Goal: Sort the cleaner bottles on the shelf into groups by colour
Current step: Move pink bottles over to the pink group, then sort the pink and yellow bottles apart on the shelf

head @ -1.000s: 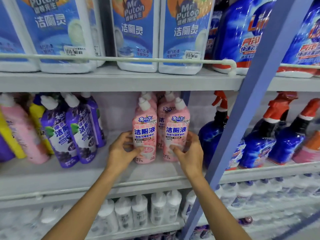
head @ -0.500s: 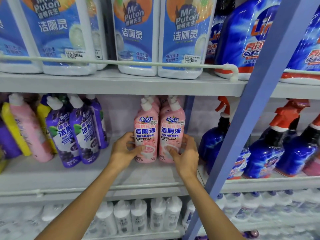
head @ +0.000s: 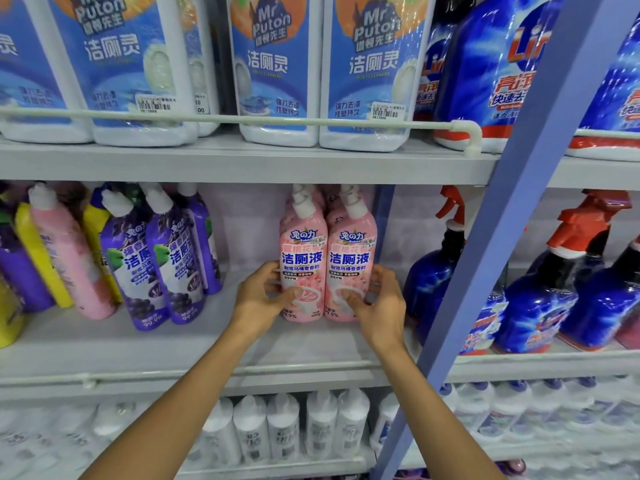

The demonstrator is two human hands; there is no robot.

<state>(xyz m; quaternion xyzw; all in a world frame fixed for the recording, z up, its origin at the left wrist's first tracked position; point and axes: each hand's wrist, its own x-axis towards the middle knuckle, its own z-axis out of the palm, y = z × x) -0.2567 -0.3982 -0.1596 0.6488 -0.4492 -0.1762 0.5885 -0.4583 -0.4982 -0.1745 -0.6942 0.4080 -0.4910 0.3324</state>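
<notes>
1. The left hand [head: 258, 299] grips the left pink bottle [head: 303, 251] low on its body, thumb across the front label and fingers curled round its side. The right hand [head: 377, 306] grips the right pink bottle [head: 349, 254] the same way from the other side.
2. A second ago these two front bottles stood a little apart and the right one leaned. Now they are upright and pressed side to side, with more pink caps showing in a row just behind them.
3. Both bottles stand on the middle shelf [head: 173, 344], near its middle. They sit between the purple bottles [head: 156, 265] to the left and the blue spray bottles [head: 429, 282] to the right, past the blue post [head: 519, 202].
4. The pink group looks squared up and closed, so this step seems nearly done. What remains here is probably only to let go.
5. The sort is not finished. One stray pink bottle [head: 65, 258] leans at the far left, touching a yellow bottle [head: 34, 254] and close to the purple ones.
6. That stray bottle likely belongs with the pink group, and the bare shelf beside that group leaves room for it.
</notes>
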